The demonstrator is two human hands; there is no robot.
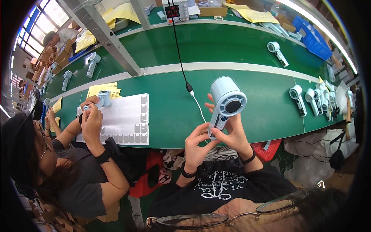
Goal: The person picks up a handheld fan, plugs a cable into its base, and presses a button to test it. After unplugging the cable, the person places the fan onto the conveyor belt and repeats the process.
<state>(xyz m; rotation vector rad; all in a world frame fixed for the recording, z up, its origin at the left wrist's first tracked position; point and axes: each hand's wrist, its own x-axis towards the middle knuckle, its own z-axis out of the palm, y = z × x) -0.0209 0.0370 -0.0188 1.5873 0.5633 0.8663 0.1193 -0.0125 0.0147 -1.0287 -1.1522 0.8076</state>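
Observation:
A light blue handheld fan (228, 92) is held upright over the front edge of the green table (170, 112), its round head on top. My right hand (236, 135) wraps the handle from the right, thumb across its front near the buttons. At the handle's lower end, my left hand (196, 146) closes its fingers on the fan. A white cable (199, 104), joined to a hanging black cord (178, 48), runs down behind my left hand. Whether its end is plugged into the fan is hidden.
On my left a co-worker's hands (92, 120) hold another fan (103, 98) beside a sticker sheet (123, 116). Several fans (319, 100) crowd the table's right end. Beyond a metal rail, a fan (278, 54) lies on the green belt (216, 42), near a blue bin (311, 36).

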